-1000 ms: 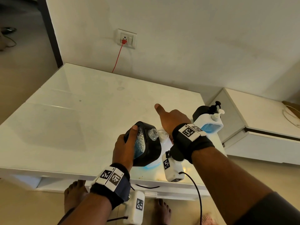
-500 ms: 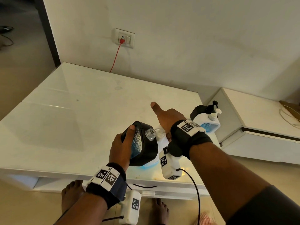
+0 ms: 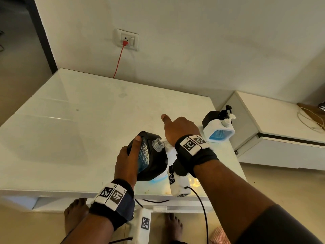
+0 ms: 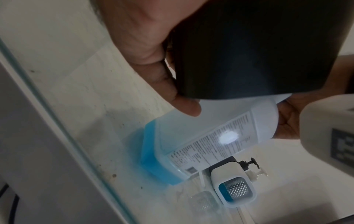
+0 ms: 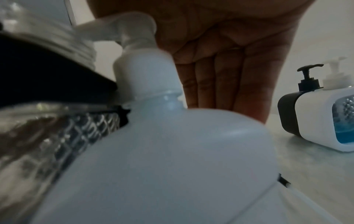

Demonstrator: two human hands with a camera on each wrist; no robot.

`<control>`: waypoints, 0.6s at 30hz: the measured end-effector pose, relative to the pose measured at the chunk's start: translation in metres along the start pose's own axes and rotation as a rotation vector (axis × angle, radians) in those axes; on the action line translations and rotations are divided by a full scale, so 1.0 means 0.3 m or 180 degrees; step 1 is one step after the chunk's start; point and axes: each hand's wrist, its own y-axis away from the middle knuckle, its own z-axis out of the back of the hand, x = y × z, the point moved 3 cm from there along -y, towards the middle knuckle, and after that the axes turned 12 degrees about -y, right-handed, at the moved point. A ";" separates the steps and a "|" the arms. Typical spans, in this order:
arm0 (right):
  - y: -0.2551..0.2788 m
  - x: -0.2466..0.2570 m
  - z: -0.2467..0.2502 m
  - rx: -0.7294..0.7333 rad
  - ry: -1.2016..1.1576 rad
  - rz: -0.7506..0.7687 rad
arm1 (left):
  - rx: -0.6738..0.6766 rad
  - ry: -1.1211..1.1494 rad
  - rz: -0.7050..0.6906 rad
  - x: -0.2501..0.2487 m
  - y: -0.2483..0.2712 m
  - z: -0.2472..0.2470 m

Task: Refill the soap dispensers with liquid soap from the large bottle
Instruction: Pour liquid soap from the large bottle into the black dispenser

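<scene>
The left hand (image 3: 125,162) still grips the tilted black dispenser (image 3: 151,161) on the table (image 3: 70,129), its open neck at the big bottle's (image 4: 210,136) pump, pressed by the flat right hand (image 3: 179,128), so filling continues.

Left hand (image 3: 127,160) is wrapped around the side of the black dispenser (image 3: 151,161), thumb up along its front face, fingers curled under the back, holding it tipped. Right hand (image 3: 179,128) sits palm-down on the pump of the big white bottle (image 4: 216,133), fingers straight and together, thumb sticking out to the left. Both forearms reach forward, with marker bands on both wrists.
</scene>
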 end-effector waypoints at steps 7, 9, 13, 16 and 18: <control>-0.010 0.029 0.028 0.0454 -0.0085 -0.0020 | 0.0004 -0.0030 0.0018 -0.006 -0.003 0.007; -0.012 0.024 0.025 0.0361 -0.0031 -0.0004 | 0.0011 -0.0008 0.0031 -0.008 -0.002 0.006; -0.015 0.006 0.007 0.0136 -0.0002 0.0061 | 0.0073 0.0042 0.0052 -0.002 0.001 0.004; -0.009 0.000 0.004 0.0008 0.0009 0.0091 | 0.0040 0.0066 0.0052 0.006 -0.004 0.005; -0.006 -0.005 0.000 -0.0018 0.0040 0.0100 | 0.0014 0.0022 0.0033 0.013 -0.010 0.004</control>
